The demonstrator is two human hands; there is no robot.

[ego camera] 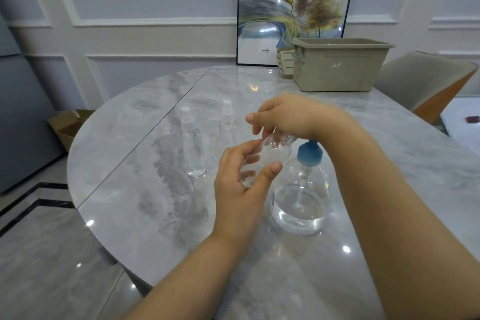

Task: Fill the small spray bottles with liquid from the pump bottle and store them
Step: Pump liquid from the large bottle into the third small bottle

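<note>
Both hands raised: left hand (240,176) cradles spray bottle (265,157); right hand (283,118) pinches its neck.

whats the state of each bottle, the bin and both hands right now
held spray bottle: tilted, off the table
left hand: gripping its body
right hand: fingers at its top
two spray bottles: upright, capped
pump bottle: upright, partly full
bin: lidless

Far across your grey marble desk (145,189) a framed deer painting (293,8) leans on the wall. To your right sits a chair (426,80); on the floor at left, a cardboard box (68,125).
</note>
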